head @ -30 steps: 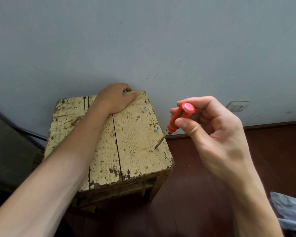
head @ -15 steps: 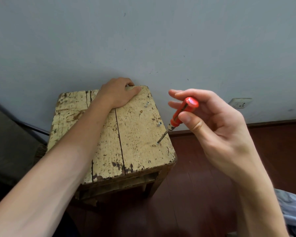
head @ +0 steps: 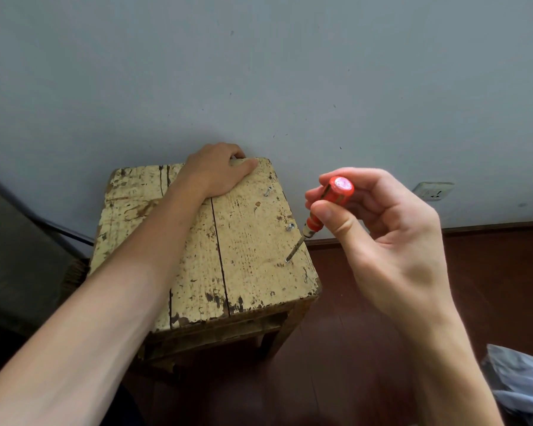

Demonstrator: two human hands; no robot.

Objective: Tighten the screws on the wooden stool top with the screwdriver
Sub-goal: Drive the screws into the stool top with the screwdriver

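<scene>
A worn wooden stool (head: 246, 272) with chipped cream paint stands against the wall. My left hand (head: 217, 172) grips its far edge, fingers curled over it. My right hand (head: 382, 229) pinches the orange handle of a small screwdriver (head: 326, 204) between thumb and fingers. The metal tip rests on the nearest screw (head: 287, 260) by the stool's right edge. Two more screws stick up along that edge: a middle screw (head: 290, 226) and a far screw (head: 267, 191).
A grey wall (head: 290, 87) rises right behind the stool, with a socket (head: 433, 191) low at the right. Dark red floorboards (head: 490, 272) lie to the right. Grey cloth (head: 523, 385) sits at the lower right. A dark object (head: 16, 256) fills the left.
The fingers of my right hand have shifted around the orange handle, with the tip staying on the same screw. My left hand keeps its hold on the stool.
</scene>
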